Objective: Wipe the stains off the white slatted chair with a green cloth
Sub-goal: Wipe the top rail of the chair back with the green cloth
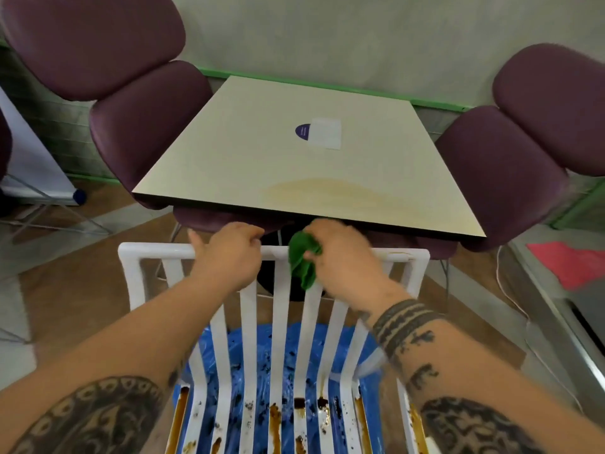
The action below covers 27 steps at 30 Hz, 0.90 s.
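Observation:
The white slatted chair (281, 309) stands directly below me, its top rail nearest the table. Brown and dark stains (275, 417) cover the seat slats at the bottom of the view. My left hand (229, 253) grips the top rail left of centre. My right hand (340, 257) holds a bunched green cloth (302, 260) against the top rail and an upper back slat.
A beige square table (294, 165) with a faint ring stain stands just beyond the chair. Purple padded chairs (144, 126) flank it left and right. Blue plastic sheeting (262, 352) lies on the floor beneath the chair. A red cloth (569, 263) lies at the right.

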Tool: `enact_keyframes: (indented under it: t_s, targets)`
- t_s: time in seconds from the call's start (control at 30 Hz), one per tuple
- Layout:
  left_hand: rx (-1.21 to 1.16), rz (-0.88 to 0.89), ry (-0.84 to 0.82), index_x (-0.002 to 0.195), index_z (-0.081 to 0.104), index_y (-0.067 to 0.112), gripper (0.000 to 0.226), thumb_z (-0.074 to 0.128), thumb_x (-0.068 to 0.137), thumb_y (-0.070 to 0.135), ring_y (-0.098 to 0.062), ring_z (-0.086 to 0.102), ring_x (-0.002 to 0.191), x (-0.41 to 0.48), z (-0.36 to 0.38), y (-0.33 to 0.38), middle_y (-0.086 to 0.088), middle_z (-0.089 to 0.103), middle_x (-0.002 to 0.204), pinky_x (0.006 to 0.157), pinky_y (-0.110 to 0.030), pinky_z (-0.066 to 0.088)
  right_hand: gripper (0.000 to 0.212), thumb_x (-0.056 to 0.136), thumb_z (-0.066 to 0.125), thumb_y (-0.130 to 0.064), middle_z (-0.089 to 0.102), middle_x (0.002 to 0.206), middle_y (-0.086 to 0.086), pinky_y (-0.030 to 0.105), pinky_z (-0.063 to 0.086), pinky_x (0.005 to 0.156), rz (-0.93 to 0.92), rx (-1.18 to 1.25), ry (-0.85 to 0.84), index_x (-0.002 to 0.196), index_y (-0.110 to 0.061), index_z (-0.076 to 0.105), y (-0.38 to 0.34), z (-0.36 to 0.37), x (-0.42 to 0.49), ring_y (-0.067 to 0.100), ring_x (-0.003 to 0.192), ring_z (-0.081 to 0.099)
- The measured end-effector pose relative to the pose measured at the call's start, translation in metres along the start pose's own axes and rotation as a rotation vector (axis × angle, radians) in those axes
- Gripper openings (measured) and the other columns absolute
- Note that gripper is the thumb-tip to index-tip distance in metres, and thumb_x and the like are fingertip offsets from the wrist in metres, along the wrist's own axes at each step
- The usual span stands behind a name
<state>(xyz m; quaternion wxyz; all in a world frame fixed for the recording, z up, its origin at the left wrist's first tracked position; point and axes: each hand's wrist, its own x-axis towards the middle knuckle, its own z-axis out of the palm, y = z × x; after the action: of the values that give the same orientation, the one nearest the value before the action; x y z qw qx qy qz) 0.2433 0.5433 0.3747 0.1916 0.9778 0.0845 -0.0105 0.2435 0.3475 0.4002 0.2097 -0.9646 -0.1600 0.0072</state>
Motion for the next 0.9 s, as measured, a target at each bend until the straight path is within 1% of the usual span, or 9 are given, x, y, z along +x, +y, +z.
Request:
enact_keyframes:
  t_s: [0.1, 0.23, 0.37, 0.53, 0.63, 0.7, 0.77, 0.8, 0.9]
  targets:
    - [0.050, -0.007, 0.031, 0.111, 0.064, 0.044, 0.037, 0.029, 0.103, 0.050, -0.025, 0.049, 0.128, -0.004, 0.023, 0.024, 0.009, 0.062, 0.118, 0.115, -0.070, -0.007, 0.065, 0.090, 0.062, -0.006, 0.044, 0.154, -0.004, 0.049, 0.011, 0.126, -0.052, -0.062, 0.009, 0.149, -0.027, 0.044, 0.005, 0.029, -0.006, 0.018, 0.144, 0.038]
    - [0.118, -0.010, 0.093, 0.104, 0.066, 0.039, 0.039, 0.029, 0.102, 0.052, -0.029, 0.044, 0.123, -0.010, 0.034, 0.023, 0.010, 0.052, 0.099, 0.115, -0.068, -0.009, 0.062, 0.094, 0.057, -0.009, 0.049, 0.146, -0.008, 0.055, -0.008, 0.124, -0.059, -0.141, 0.061, 0.149, -0.031, 0.042, 0.026, 0.029, -0.006, 0.017, 0.139, 0.042]
    - [0.084, -0.049, 0.031, 0.106, 0.064, 0.041, 0.037, 0.029, 0.102, 0.052, -0.026, 0.041, 0.125, -0.008, 0.029, 0.027, 0.013, 0.051, 0.099, 0.115, -0.067, -0.011, 0.050, 0.098, 0.055, -0.017, 0.058, 0.140, -0.008, 0.053, -0.007, 0.125, -0.049, -0.121, 0.079, 0.145, -0.031, 0.047, 0.041, 0.020, -0.005, 0.016, 0.132, 0.051]
    - [0.064, -0.034, 0.004, 0.112, 0.063, 0.045, 0.036, 0.028, 0.103, 0.053, -0.024, 0.038, 0.128, -0.009, 0.028, 0.025, 0.014, 0.052, 0.104, 0.115, -0.066, -0.014, 0.030, 0.104, 0.045, -0.024, 0.071, 0.109, -0.007, 0.053, -0.011, 0.123, 0.158, -0.049, 0.158, 0.129, -0.029, 0.059, 0.083, -0.010, -0.014, 0.017, 0.110, 0.063]
    - [0.089, -0.026, 0.014, 0.112, 0.062, 0.045, 0.037, 0.027, 0.103, 0.053, -0.024, 0.039, 0.127, -0.010, 0.029, 0.024, 0.014, 0.051, 0.104, 0.115, -0.067, -0.014, 0.026, 0.103, 0.046, -0.025, 0.066, 0.084, -0.002, 0.057, 0.000, 0.123, 0.347, -0.118, 0.133, 0.124, -0.020, 0.059, 0.108, -0.026, -0.005, 0.029, 0.098, 0.066]
    - [0.094, -0.026, 0.011, 0.113, 0.061, 0.045, 0.037, 0.026, 0.103, 0.053, -0.024, 0.039, 0.128, -0.010, 0.029, 0.025, 0.014, 0.050, 0.104, 0.115, -0.067, -0.013, 0.022, 0.103, 0.049, -0.028, 0.062, 0.077, -0.001, 0.057, 0.010, 0.121, 0.425, -0.072, 0.193, 0.117, -0.016, 0.059, 0.109, -0.039, 0.001, 0.034, 0.096, 0.065]
    - [0.103, -0.026, 0.017, 0.113, 0.061, 0.046, 0.037, 0.026, 0.103, 0.053, -0.025, 0.039, 0.128, -0.009, 0.030, 0.025, 0.014, 0.051, 0.105, 0.115, -0.067, -0.013, 0.025, 0.103, 0.050, -0.029, 0.067, 0.090, 0.003, 0.053, 0.014, 0.121, 0.388, 0.038, 0.232, 0.123, -0.017, 0.060, 0.096, -0.043, 0.002, 0.033, 0.106, 0.062]
    - [0.109, -0.028, 0.020, 0.113, 0.061, 0.046, 0.037, 0.026, 0.103, 0.053, -0.025, 0.040, 0.128, -0.009, 0.030, 0.024, 0.014, 0.052, 0.105, 0.116, -0.067, -0.013, 0.028, 0.103, 0.051, -0.029, 0.070, 0.104, 0.004, 0.052, 0.011, 0.123, 0.324, 0.089, 0.198, 0.128, -0.020, 0.059, 0.084, -0.038, 0.000, 0.030, 0.115, 0.058]
    - [0.121, -0.027, 0.031, 0.112, 0.062, 0.045, 0.037, 0.026, 0.103, 0.053, -0.025, 0.040, 0.127, -0.008, 0.032, 0.023, 0.013, 0.052, 0.105, 0.115, -0.067, -0.012, 0.044, 0.100, 0.057, -0.023, 0.058, 0.140, -0.002, 0.048, 0.000, 0.126, 0.079, 0.098, 0.108, 0.143, -0.026, 0.050, 0.059, -0.003, -0.011, 0.020, 0.133, 0.048]
